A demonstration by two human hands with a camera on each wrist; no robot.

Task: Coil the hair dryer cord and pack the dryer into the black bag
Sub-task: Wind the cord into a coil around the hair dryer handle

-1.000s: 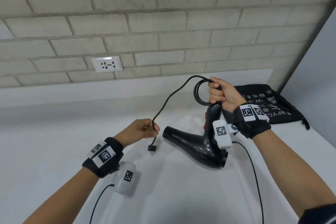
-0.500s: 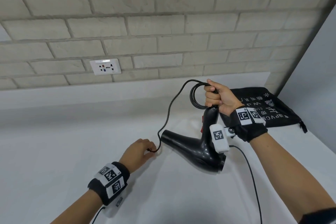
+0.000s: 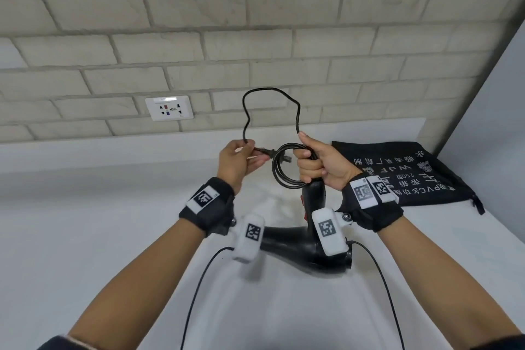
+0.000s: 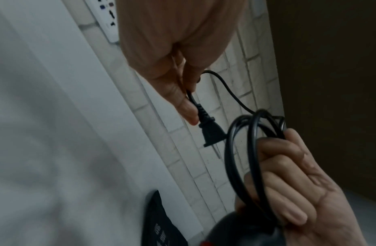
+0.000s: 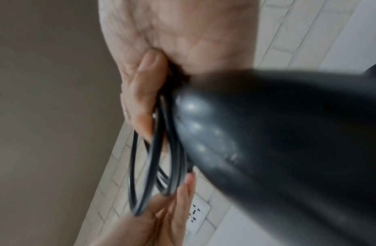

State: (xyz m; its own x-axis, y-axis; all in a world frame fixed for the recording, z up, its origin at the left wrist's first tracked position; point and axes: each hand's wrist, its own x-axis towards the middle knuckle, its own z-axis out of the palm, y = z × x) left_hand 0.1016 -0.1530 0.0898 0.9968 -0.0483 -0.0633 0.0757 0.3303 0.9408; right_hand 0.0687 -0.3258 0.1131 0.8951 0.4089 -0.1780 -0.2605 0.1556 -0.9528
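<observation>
My right hand (image 3: 318, 165) grips the handle of the black hair dryer (image 3: 301, 247) together with several coils of its black cord (image 3: 279, 173). The dryer hangs nozzle-left above the white counter, partly behind the wrist cameras. My left hand (image 3: 241, 159) pinches the cord just behind the plug (image 3: 272, 153), whose prongs point into the coil. In the left wrist view the plug (image 4: 211, 131) sits right beside the coil (image 4: 243, 149). A loose loop of cord (image 3: 270, 105) arcs up between both hands. The black bag (image 3: 420, 176) lies flat at the right.
A white wall socket (image 3: 169, 108) sits on the brick wall at the left. The white counter (image 3: 85, 221) stretches left and forward. A grey side wall (image 3: 494, 99) bounds the right edge, close behind the bag. Thin sensor cables (image 3: 196, 293) hang from my wrists.
My left hand has risen from the counter, bringing the plug end up to the coil. The free cord now forms a tall loop above the hands. The right hand kept its hold.
</observation>
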